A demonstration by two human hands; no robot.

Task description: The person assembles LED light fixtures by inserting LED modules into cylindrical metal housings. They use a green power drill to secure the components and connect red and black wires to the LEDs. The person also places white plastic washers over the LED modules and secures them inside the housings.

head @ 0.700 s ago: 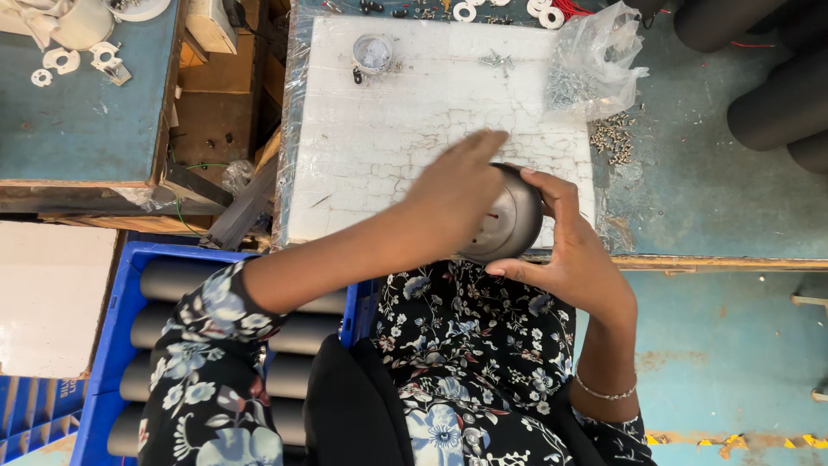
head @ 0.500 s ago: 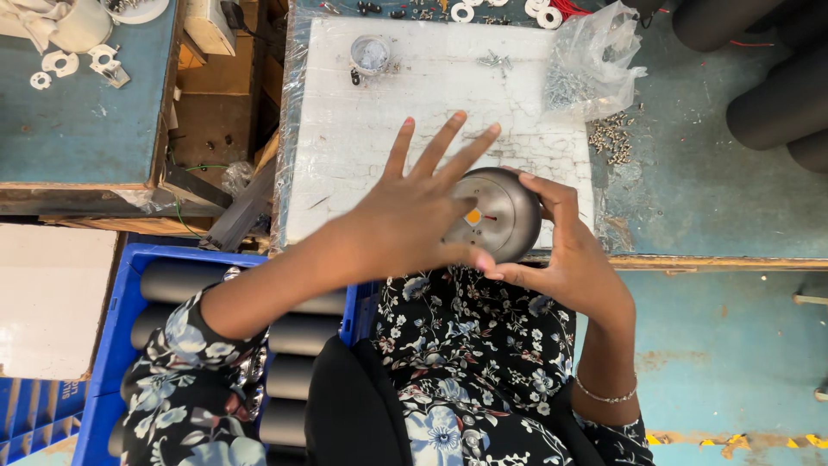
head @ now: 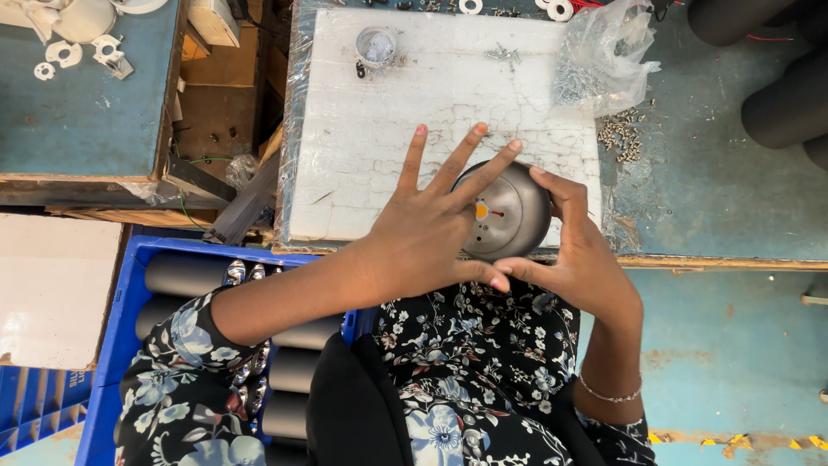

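A person in a black floral top is leaning over a white, cracked foam slab [head: 388, 155] laid on a blue workbench [head: 716, 181]. The right hand [head: 582, 259] is cupping a round, dark grey metal dome [head: 509, 211] at the slab's near right corner, thumb and fingers curled tight around its rim. The left hand [head: 427, 233] is resting flat across the dome's left side with its fingers spread wide apart, gripping nothing. A small orange dot and several tiny holes are showing on the dome's face.

The step in hand looks like steadying or turning the dome; the next move probably calls for a firm right-hand hold, since the dome is sitting just beside the bench's near edge.

A clear plastic bag of small silver screws [head: 599, 56] is lying at the far right, with loose screws [head: 619, 136] scattered near it. A small grey round cup [head: 377, 45] is standing at the far edge. Most of the slab is lying bare. A blue plastic crate of dark tubes [head: 181, 276] is sitting below left.
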